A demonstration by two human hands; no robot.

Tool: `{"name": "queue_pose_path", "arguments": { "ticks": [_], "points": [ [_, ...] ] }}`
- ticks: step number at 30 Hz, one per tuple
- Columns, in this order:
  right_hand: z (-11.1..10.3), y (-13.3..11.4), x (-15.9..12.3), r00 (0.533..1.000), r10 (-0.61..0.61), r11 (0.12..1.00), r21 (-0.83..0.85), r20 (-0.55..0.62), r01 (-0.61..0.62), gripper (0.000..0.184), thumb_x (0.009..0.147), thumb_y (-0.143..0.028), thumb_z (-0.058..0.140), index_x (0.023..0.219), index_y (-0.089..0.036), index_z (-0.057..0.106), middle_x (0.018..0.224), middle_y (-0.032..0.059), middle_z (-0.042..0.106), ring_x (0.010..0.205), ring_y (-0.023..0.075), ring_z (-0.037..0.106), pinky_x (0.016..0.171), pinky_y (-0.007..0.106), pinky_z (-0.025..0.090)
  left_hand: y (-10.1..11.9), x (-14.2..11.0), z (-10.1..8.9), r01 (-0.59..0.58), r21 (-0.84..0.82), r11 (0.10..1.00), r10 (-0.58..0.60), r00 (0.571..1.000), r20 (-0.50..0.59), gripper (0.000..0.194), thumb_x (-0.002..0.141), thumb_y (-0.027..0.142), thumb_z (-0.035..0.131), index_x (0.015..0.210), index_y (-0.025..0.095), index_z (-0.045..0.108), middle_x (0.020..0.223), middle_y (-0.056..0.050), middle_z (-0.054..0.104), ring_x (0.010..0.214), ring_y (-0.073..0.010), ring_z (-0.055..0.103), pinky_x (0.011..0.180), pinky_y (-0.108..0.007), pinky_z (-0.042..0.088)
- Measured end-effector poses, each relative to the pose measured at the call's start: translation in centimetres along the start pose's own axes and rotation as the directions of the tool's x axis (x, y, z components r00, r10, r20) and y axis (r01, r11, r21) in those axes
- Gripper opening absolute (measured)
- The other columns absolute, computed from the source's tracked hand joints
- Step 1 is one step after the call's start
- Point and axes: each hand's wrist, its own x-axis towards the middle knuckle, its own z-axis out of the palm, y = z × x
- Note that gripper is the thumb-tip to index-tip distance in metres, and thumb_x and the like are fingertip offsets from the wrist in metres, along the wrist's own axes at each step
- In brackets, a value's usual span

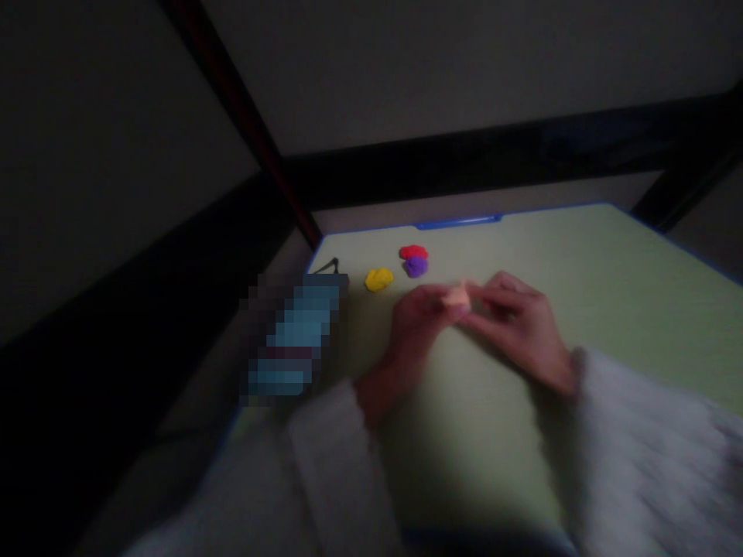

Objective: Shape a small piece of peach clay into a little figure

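Observation:
A small pale orange lump of clay [457, 295] is pinched between both my hands above a light green table [609, 294]. My left hand [415, 325] grips it from the left with curled fingers. My right hand [514, 321] grips it from the right. Both arms wear fluffy white sleeves. Beyond my hands lie three flattened clay pieces: a yellow one [378, 279], a red one [413, 252] and a purple one [416, 266] touching the red.
A blurred blue-and-white object [296, 340] lies at the table's left edge, with a dark cord near its far end. The table has a blue rim [458, 223]. Dark bars and a pale wall stand behind. The scene is dim.

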Motion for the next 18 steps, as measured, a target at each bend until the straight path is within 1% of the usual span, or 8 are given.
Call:
{"name": "queue_pose_path", "arguments": {
  "ticks": [3, 5, 11, 13, 15, 18],
  "points": [
    [0.0, -0.1, 0.1, 1.0, -0.004, 1.0, 0.007, -0.007, 0.004, 0.015, 0.074, -0.03, 0.069, 0.079, -0.017, 0.072, 0.058, -0.0025, 0.043, 0.051, 0.0103, 0.038, 0.043, 0.024, 0.028, 0.1, -0.1, 0.2, 0.004, 0.012, 1.0, -0.004, 1.0, -0.002, 0.025, 0.055, 0.014, 0.076, 0.077, 0.015, 0.064, 0.073, 0.001, 0.067, 0.066, -0.0082, 0.059, 0.069, -0.023, 0.046],
    [0.0, -0.2, 0.1, 1.0, -0.003, 1.0, 0.014, -0.01, 0.003, 0.014, 0.074, -0.031, 0.068, 0.072, -0.017, 0.071, 0.058, -0.0023, 0.044, 0.051, 0.01, 0.038, 0.043, 0.024, 0.027, 0.2, -0.2, 0.3, -0.001, 0.018, 1.0, 0.001, 1.0, 0.001, 0.025, 0.055, 0.014, 0.076, 0.076, 0.015, 0.064, 0.073, 0.001, 0.067, 0.067, -0.0082, 0.059, 0.07, -0.023, 0.046],
    [0.1, -0.3, 0.1, 0.999, 0.032, 0.997, 0.063, 0.001, -0.032, 0.022, 0.072, -0.033, 0.07, 0.057, -0.017, 0.065, 0.056, -0.0025, 0.043, 0.05, 0.0092, 0.038, 0.043, 0.023, 0.028, 0.2, -0.3, 0.3, 0.004, 0.012, 1.0, -0.004, 1.0, 0.005, 0.024, 0.054, 0.015, 0.077, 0.074, 0.015, 0.063, 0.07, 0.002, 0.066, 0.066, -0.0079, 0.059, 0.07, -0.023, 0.047],
    [0.2, -0.1, 0.1, 0.998, 0.054, 0.994, 0.099, 0.016, -0.056, 0.02, 0.071, -0.034, 0.07, 0.06, -0.018, 0.067, 0.057, -0.0024, 0.044, 0.051, 0.0096, 0.039, 0.043, 0.023, 0.03, 0.1, -0.3, 0.1, 0.007, 0.029, 1.0, -0.007, 1.0, -0.001, 0.024, 0.055, 0.016, 0.077, 0.074, 0.014, 0.063, 0.071, 0.002, 0.066, 0.066, -0.0084, 0.06, 0.07, -0.023, 0.047],
    [0.2, 0.3, 0.1, 0.995, 0.093, 0.985, 0.143, 0.038, -0.097, 0.017, 0.071, -0.035, 0.07, 0.069, -0.018, 0.07, 0.06, -0.0017, 0.046, 0.054, 0.0103, 0.042, 0.045, 0.023, 0.032, -0.1, -0.1, 0.0, -0.014, 0.032, 0.999, 0.014, 1.0, 0.001, 0.024, 0.057, 0.018, 0.077, 0.076, 0.015, 0.063, 0.074, 0.001, 0.067, 0.07, -0.0092, 0.06, 0.073, -0.024, 0.047],
    [0.2, 1.0, 0.3, 0.985, 0.159, 0.966, 0.195, 0.071, -0.17, 0.021, 0.072, -0.036, 0.069, 0.083, -0.019, 0.073, 0.065, -0.0004, 0.051, 0.058, 0.0115, 0.046, 0.048, 0.024, 0.036, -0.2, 0.1, -0.2, -0.05, 0.047, 0.998, 0.048, 0.998, 0.03, 0.023, 0.062, 0.021, 0.074, 0.082, 0.016, 0.065, 0.083, -0.002, 0.068, 0.079, -0.0113, 0.061, 0.079, -0.026, 0.046]
  ]
}}
